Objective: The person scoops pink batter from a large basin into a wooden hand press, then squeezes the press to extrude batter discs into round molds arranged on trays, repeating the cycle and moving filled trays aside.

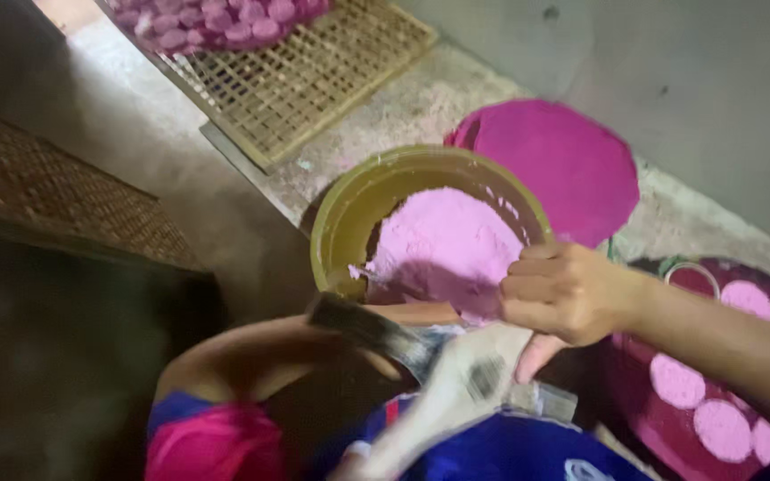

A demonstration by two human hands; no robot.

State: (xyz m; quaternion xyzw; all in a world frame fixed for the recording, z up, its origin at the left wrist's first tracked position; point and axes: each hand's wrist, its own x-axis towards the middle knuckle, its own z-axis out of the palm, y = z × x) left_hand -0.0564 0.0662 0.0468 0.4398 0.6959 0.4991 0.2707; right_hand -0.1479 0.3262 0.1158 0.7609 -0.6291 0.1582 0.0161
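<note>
Nearest you, your left hand (349, 343) is too blurred to tell whether it is open or closed; it lies against a flat metal tool (376, 331) that crosses your lap. Your right hand (563, 294) is curled into a loose fist at the near rim of the yellow-green bucket (349, 214), 1 finger pointing down; whether it grips anything is unclear. Pink powder (447, 240) is heaped inside the bucket. At your right, 4 pale pink discs (677, 381) lie on a dark pink tray (634, 410). Beyond the bucket sits a round magenta lid (563, 160), and farther off a woven bamboo rack (314, 80) holds pink cakes (216, 22).
</note>
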